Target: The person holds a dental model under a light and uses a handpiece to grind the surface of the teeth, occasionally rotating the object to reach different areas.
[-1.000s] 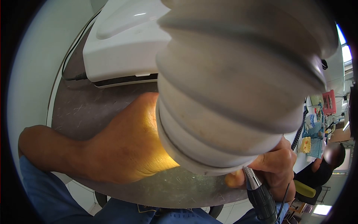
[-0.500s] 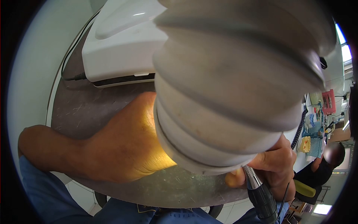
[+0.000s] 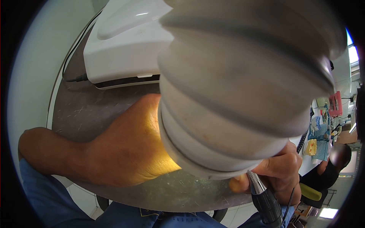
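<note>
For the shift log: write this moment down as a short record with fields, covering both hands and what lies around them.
Left hand: left hand rests on the dark round table; its fingers are hidden behind the ribbed grey hose.
Right hand: right hand grips a handpiece with a metal tip and a dark body.
Work point: hidden under the hose mouth.
Behind: white machine with a black cable on the table.
Far right: another person's dark sleeve by a cluttered bench.

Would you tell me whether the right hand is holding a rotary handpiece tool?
Yes, the right hand grips a dark handpiece with a silver tip, just below the grey ribbed hose.
</note>
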{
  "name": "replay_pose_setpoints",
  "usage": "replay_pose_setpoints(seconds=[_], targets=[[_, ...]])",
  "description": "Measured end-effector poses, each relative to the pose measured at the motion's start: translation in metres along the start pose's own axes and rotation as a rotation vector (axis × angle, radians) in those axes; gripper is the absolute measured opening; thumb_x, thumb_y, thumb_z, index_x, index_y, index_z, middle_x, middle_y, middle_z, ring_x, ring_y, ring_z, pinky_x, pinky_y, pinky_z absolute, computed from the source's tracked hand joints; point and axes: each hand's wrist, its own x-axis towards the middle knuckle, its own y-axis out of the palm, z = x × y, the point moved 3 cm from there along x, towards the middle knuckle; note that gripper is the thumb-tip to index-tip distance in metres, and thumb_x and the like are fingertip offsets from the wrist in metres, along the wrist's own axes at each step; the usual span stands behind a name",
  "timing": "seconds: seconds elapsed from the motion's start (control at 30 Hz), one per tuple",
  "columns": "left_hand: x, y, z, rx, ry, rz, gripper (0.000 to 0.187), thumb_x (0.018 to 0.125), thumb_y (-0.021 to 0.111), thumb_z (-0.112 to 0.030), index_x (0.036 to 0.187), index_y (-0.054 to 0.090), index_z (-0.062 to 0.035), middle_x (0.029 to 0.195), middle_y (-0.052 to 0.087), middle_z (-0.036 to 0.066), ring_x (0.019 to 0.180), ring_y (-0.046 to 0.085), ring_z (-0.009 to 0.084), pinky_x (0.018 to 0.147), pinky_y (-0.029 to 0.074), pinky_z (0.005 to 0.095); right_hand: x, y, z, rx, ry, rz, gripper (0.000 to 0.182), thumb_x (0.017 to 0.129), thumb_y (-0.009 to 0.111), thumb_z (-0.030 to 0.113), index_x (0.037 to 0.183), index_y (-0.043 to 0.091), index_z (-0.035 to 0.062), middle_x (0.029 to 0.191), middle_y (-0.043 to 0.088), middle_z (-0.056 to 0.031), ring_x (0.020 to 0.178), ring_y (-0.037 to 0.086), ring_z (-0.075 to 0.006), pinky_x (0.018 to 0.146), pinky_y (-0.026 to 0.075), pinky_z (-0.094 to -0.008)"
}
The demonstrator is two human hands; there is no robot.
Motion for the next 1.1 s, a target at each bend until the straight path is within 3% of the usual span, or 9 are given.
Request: replay_pose_setpoints(seconds=[0.27,0.33,0.47,0.53,0.67,0.77,0.83,1.07,1.1], targets=[[0.004,-0.006,-0.001,-0.193,-0.057,-0.002,0.016,0.079,0.066,-0.008,0.092,0.061,-0.0011,0.094,0.062,0.012,0.087,0.059,0.0278,0.078,0.048,0.0350,0.000,0.001,0.000,-0.005,-0.008,0.001,0.030,0.071,0.081,0.006,0.092,0.062,-0.0028,0.075,0.064,-0.0121,0.082,0.070,-0.0313,0.077,0.059,-0.0396],[0.002,-0.004,-0.003,-0.033,0.067,-0.021,0.016,0.079,0.065,-0.008,0.092,0.061,-0.0011,0.094,0.062,0.012,0.087,0.059,0.0276,0.079,0.048,0.0352,0.001,0.001,0.000,-0.007,-0.006,-0.001,0.030,0.071,0.081,0.006,0.092,0.062,-0.0028,0.075,0.064,-0.0119,0.082,0.070,-0.0313,0.077,0.059,-0.0397],[0.000,0.003,0.004,-0.174,-0.040,-0.047,0.016,0.078,0.065,-0.008,0.092,0.061,-0.0019,0.094,0.062,0.011,0.088,0.059,0.0270,0.079,0.048,0.0349,0.001,0.000,-0.001,-0.011,-0.005,-0.008,0.030,0.070,0.081,0.006,0.092,0.062,-0.0026,0.074,0.064,-0.0117,0.082,0.070,-0.0314,0.076,0.059,-0.0398],[0.002,-0.004,-0.004,0.077,0.070,0.035,0.017,0.076,0.065,-0.008,0.093,0.061,-0.0029,0.094,0.062,0.010,0.087,0.059,0.0264,0.078,0.048,0.0346,0.002,0.000,0.000,-0.010,-0.002,-0.002,0.030,0.070,0.081,0.006,0.092,0.062,-0.0025,0.074,0.063,-0.0115,0.082,0.070,-0.0315,0.076,0.059,-0.0398],[0.001,0.004,0.004,-0.097,-0.011,-0.008,0.018,0.076,0.065,-0.007,0.093,0.062,-0.0034,0.094,0.061,0.010,0.087,0.059,0.0265,0.078,0.048,0.0342,0.000,0.000,-0.001,-0.011,-0.001,-0.001,0.030,0.070,0.081,0.006,0.091,0.062,-0.0023,0.073,0.063,-0.0113,0.082,0.070,-0.0316,0.076,0.060,-0.0399],[0.002,-0.002,-0.004,0.021,0.111,-0.026,0.017,0.076,0.065,-0.007,0.093,0.061,-0.0033,0.094,0.061,0.010,0.087,0.059,0.0266,0.079,0.048,0.0346,0.001,0.000,-0.001,-0.013,-0.010,-0.003,0.030,0.070,0.081,0.006,0.091,0.062,-0.0022,0.072,0.063,-0.0111,0.082,0.070,-0.0316,0.076,0.060,-0.0400],[-0.001,0.005,0.005,-0.145,-0.019,-0.050,0.017,0.076,0.065,-0.007,0.093,0.061,-0.0033,0.094,0.061,0.010,0.087,0.059,0.0265,0.079,0.048,0.0349,0.002,-0.001,0.000,-0.015,-0.018,-0.010,0.030,0.070,0.082,0.007,0.091,0.062,-0.0021,0.072,0.063,-0.0109,0.082,0.070,-0.0317,0.076,0.060,-0.0401],[0.002,0.000,-0.003,0.019,0.067,-0.043,0.020,0.077,0.068,-0.008,0.094,0.061,-0.0010,0.093,0.062,0.010,0.086,0.059,0.0266,0.078,0.049,0.0337,0.004,-0.002,0.000,-0.016,-0.023,-0.017,0.031,0.069,0.082,0.007,0.091,0.062,-0.0018,0.071,0.063,-0.0105,0.081,0.070,-0.0318,0.076,0.060,-0.0402],[0.002,0.002,0.001,-0.148,-0.065,-0.037,0.022,0.077,0.069,-0.009,0.095,0.060,-0.0002,0.093,0.063,0.010,0.086,0.060,0.0257,0.078,0.049,0.0332,0.003,-0.003,0.001,-0.017,-0.025,-0.017,0.031,0.069,0.082,0.007,0.091,0.062,-0.0018,0.071,0.063,-0.0104,0.081,0.070,-0.0319,0.076,0.060,-0.0403]])
